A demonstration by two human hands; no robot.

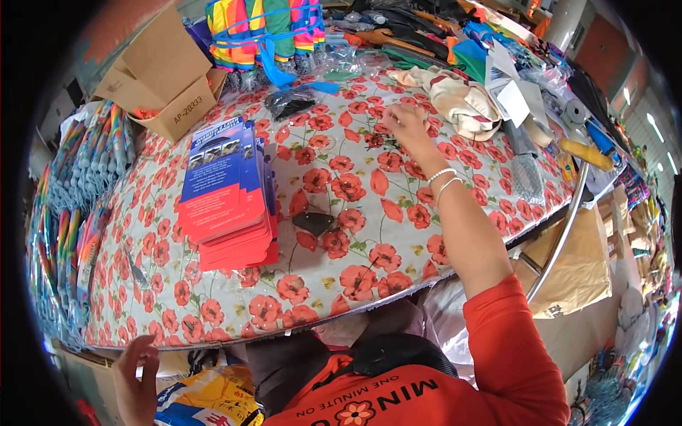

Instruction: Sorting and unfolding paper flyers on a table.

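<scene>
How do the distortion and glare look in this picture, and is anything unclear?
Head view: the near edge of the table bows and the rim goes black; head view: white streaks glare at far right; head view: the right hand reads clearly, the dark bits beside it don't.

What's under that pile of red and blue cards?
The pile of cards sits on the flowered tablecloth, which shows around its edges. Lower cards poke out red at the near side. Anything right beneath the pile is covered, so I can't tell.
</scene>
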